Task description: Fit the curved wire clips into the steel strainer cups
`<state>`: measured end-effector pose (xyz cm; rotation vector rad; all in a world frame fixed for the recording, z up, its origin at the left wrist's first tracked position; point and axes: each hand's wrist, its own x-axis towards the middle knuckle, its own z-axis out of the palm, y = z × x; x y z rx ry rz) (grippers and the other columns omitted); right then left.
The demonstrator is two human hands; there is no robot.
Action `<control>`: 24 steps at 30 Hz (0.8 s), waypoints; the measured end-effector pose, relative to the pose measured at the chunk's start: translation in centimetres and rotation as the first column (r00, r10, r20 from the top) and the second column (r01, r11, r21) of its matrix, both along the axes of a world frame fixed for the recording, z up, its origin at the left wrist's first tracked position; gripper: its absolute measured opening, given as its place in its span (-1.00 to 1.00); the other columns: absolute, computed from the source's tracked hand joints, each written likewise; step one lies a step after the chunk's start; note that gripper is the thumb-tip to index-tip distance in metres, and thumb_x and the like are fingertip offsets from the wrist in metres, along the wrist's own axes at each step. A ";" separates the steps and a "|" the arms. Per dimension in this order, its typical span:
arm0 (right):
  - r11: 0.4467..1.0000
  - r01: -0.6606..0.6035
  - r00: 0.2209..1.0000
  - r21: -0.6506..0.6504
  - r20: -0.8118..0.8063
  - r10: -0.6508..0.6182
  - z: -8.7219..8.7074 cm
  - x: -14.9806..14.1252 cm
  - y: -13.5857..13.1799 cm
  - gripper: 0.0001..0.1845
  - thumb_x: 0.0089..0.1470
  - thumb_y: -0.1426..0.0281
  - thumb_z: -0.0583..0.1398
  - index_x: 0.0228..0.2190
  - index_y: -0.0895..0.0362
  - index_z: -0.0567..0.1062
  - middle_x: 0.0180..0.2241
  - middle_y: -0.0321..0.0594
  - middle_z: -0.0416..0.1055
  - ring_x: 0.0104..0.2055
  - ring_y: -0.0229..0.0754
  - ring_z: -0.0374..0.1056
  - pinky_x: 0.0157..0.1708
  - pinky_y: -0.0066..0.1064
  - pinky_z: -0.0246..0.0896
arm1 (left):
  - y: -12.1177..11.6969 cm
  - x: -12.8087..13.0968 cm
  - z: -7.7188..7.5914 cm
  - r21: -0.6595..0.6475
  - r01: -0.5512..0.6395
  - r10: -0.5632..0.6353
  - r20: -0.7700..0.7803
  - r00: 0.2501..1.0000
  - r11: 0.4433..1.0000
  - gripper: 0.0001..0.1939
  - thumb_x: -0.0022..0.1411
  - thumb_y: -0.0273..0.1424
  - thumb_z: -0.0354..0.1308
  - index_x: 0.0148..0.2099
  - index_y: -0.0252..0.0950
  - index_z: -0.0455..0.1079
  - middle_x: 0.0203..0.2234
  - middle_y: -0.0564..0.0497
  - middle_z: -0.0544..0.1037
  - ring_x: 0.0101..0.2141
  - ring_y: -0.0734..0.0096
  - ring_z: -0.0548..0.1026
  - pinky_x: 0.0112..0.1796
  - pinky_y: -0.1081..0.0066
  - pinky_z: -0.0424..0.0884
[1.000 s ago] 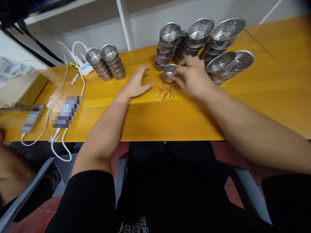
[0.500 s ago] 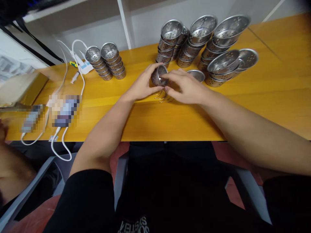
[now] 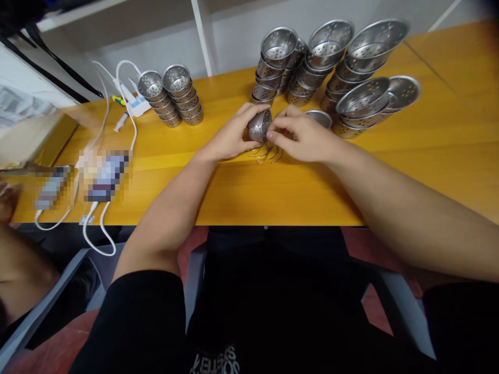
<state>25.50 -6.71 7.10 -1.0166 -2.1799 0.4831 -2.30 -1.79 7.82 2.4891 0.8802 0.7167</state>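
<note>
A small perforated metal cup (image 3: pixel 258 126) is tipped on its side above the table, its mouth turned to the right. My left hand (image 3: pixel 234 132) wraps round it from the left, thumb below and fingers over the top. At the cup's rim, my right hand (image 3: pixel 298 132) is closed with thumb and forefinger pinched together; whatever lies between these fingertips is too small to make out. Several thin wire hooks (image 3: pixel 268 155) lie on the table just beneath both hands. Behind my right hand sits a low metal cup (image 3: pixel 319 118), partly hidden by it.
Stacks of perforated metal cups stand at the back: small ones (image 3: pixel 177 96) to the left, larger ones (image 3: pixel 329 47) to the right, and wide ones (image 3: pixel 364 104) nearer. Phones (image 3: pixel 108 178) with white cables lie left on the wooden table (image 3: pixel 273 200). A co-worker's arm (image 3: pixel 23 259) is at far left.
The cup has turned so its mouth faces more to the right. My right hand has drawn back from inside the cup to its rim, fingers curling into a pinch.
</note>
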 end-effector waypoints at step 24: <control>0.999 -0.025 1.000 -0.044 -0.008 0.024 1.1 0.7 0.0 -0.11 0.41 -0.66 0.24 -0.21 -0.12 0.74 -0.10 -0.01 0.68 0.03 0.35 0.62 0.22 0.32 0.53 | -1.4 0.5 1.3 0.026 0.018 -0.017 -0.050 0.999 0.999 -0.21 0.56 0.16 0.38 0.65 0.01 0.41 0.65 -0.14 0.47 0.66 -0.36 0.46 0.72 -0.25 0.42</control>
